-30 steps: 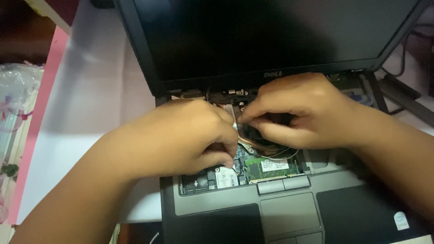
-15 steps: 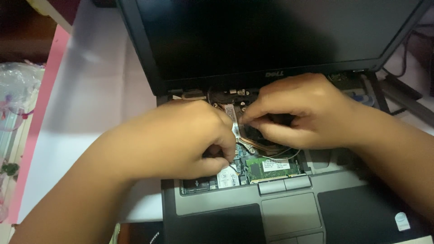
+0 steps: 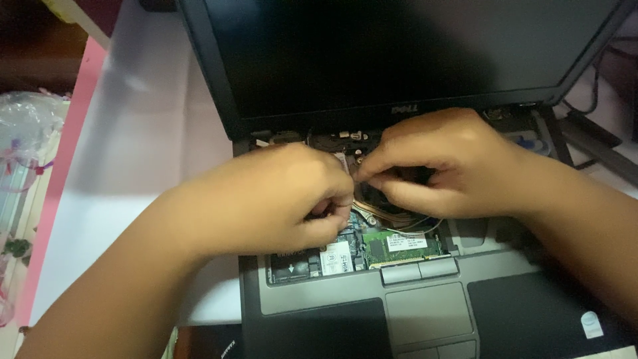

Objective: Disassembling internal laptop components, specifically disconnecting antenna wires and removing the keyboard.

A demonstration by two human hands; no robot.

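With the keyboard already off the laptop (image 3: 425, 312), both hands — left hand (image 3: 286, 199), right hand (image 3: 438, 163) — pinch closed over a small part just below the hinge; boards remain inside, what they grip is hidden.

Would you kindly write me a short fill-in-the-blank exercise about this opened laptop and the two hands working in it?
1. The laptop has its ____ removed, so the boards inside show.
2. The screen is dark and stands ____.
3. The green memory module lies just above the ____ buttons.
4. The left hand and right hand meet just below the screen's ____ edge.

Missing words: keyboard; open; touchpad; bottom
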